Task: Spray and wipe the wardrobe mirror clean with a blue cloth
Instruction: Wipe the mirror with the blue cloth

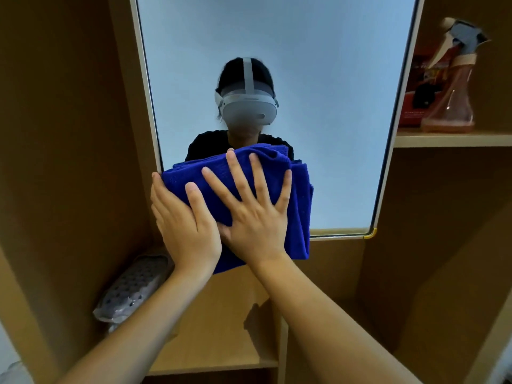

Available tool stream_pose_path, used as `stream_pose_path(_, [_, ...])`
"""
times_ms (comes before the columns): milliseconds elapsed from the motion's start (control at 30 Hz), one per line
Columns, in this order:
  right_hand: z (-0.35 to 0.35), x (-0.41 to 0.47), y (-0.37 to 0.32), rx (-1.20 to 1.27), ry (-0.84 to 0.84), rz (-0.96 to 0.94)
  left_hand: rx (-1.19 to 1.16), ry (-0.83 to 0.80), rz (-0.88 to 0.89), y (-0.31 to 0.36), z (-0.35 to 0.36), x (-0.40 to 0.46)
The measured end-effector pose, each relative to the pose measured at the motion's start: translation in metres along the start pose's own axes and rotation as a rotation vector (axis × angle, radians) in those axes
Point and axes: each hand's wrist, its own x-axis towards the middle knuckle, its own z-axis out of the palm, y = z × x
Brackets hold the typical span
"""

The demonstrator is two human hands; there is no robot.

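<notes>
A tall wardrobe mirror with a pale frame fills the upper middle of the head view. A folded blue cloth lies flat against its lower left part and hangs past the bottom edge. My right hand presses the cloth with fingers spread straight. My left hand lies beside it on the cloth's left edge, fingers straight, the thumb overlapped by my right hand. A clear spray bottle with pinkish liquid and a grey trigger stands on the shelf to the right of the mirror.
A red box stands behind the bottle on the wooden shelf. A grey perforated shoe leans in the lower left compartment. Wooden wardrobe panels close in both sides. The mirror reflects a person wearing a headset.
</notes>
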Motion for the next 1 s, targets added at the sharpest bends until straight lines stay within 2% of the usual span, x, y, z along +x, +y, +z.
stream_pose_path(133, [-0.006, -0.005, 0.034, -0.003, 0.022, 0.078, 0.032, 0.003, -0.006, 0.000, 0.002, -0.001])
stream_pose_path(367, [-0.018, -0.018, 0.107, -0.041, -0.035, 0.178, 0.068, 0.008, -0.016, 0.002, 0.004, -0.001])
stream_pose_path(467, [-0.030, 0.013, 0.116, -0.038, -0.038, 0.147, 0.063, -0.009, -0.025, 0.004, 0.002, -0.001])
stream_pose_path(567, [-0.049, 0.076, 0.127, -0.003, 0.009, 0.214, 0.059, -0.022, -0.028, 0.005, 0.000, -0.001])
stream_pose_path(633, [-0.056, 0.100, 0.127, 0.005, 0.040, 0.272, 0.050, -0.024, -0.032, 0.005, 0.000, -0.001])
stream_pose_path(733, [-0.050, 0.088, 0.110, -0.002, 0.051, 0.318, 0.049, -0.016, -0.043, 0.006, 0.000, -0.001])
stream_pose_path(900, [-0.023, 0.019, 0.072, -0.008, -0.042, 0.144, 0.017, -0.048, -0.043, 0.005, -0.003, 0.000])
stream_pose_path(1000, [-0.018, -0.001, 0.065, 0.016, -0.066, 0.191, -0.043, -0.062, -0.030, 0.006, -0.010, 0.001])
